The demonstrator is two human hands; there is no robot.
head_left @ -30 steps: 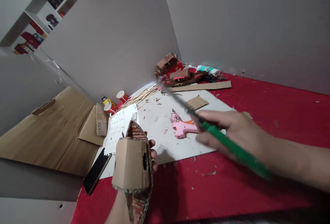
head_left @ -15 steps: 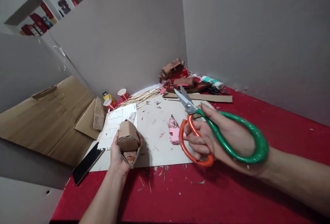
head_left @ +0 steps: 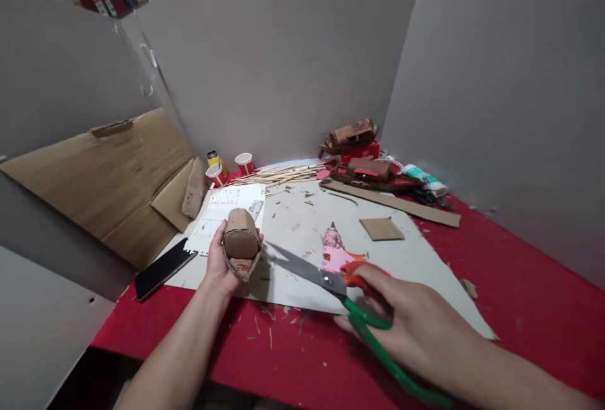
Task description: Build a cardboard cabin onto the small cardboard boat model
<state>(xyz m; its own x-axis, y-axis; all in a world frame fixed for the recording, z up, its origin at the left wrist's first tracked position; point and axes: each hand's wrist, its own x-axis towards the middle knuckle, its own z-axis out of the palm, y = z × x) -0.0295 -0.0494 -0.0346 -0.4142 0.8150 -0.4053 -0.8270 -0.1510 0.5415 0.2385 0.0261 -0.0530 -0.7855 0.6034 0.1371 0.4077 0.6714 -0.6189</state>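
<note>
A small cardboard boat model (head_left: pixel 242 243) rests in my left hand (head_left: pixel 220 265), whose fingers wrap its sides. Its rounded cardboard top faces up and its pointed end faces me. My right hand (head_left: pixel 401 315) is closed around large scissors (head_left: pixel 328 279) with one orange and one green handle. The blades point left toward the model, slightly parted and not touching it. Just behind the scissors, a pink glue gun (head_left: pixel 333 254) lies on the pale sheet (head_left: pixel 293 240), partly hidden by the orange handle.
A phone (head_left: pixel 163 269) lies at left beside drawn paper (head_left: pixel 203 233). Cardboard sheets (head_left: pixel 104 177) lean farther left. Behind are paper cups (head_left: pixel 244 163), thin sticks (head_left: pixel 283 174), brown boat models (head_left: pixel 368 170), a cardboard strip (head_left: pixel 401 203) and a square piece (head_left: pixel 382 229).
My right hand has lowered and turned, swinging the scissors' blades from pointing up to pointing left toward the model. The camera view has shifted. My left hand still holds the model.
</note>
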